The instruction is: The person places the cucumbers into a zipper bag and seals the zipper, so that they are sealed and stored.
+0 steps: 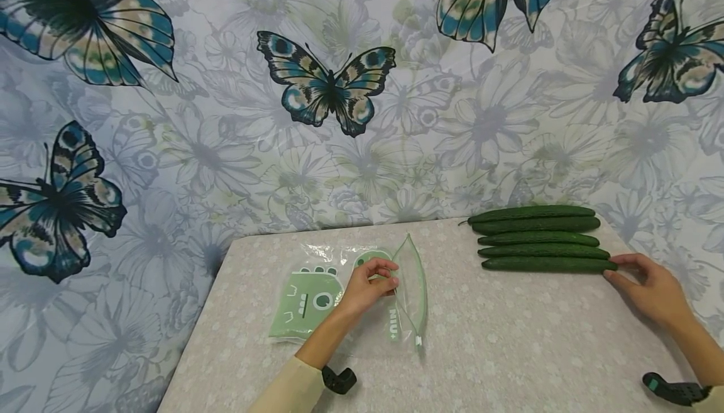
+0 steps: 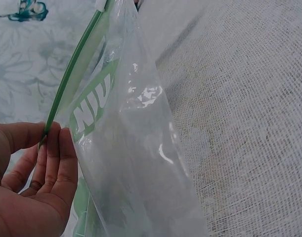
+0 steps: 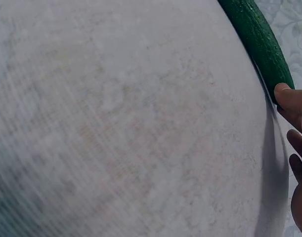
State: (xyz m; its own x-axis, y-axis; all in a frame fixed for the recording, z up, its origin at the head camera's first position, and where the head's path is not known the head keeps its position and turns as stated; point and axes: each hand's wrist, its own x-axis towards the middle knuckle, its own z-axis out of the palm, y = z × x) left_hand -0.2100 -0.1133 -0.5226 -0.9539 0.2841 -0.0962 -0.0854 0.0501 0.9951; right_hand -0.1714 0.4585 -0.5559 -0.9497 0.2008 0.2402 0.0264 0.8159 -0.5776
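Observation:
My left hand (image 1: 370, 284) pinches the green-edged rim of a clear zip bag (image 1: 362, 331) lying on the table. In the left wrist view, thumb and fingertips hold the green zip strip (image 2: 71, 74). The bag's mouth gapes toward the right, with a white slider (image 1: 418, 341) at its near end. Several dark green cucumbers lie side by side at the table's back right. Thumb and fingers of my right hand (image 1: 650, 290) grip the right end of the nearest cucumber (image 1: 543, 264). The right wrist view shows the thumb against that cucumber's tip (image 3: 279, 81).
A green printed pack (image 1: 308, 309) with a cartoon face lies at the left of the bag. Pale patterned cloth covers the table (image 1: 481, 344). Behind it hangs a butterfly-print curtain (image 1: 452, 149). Each wrist wears a black strap (image 1: 339, 380).

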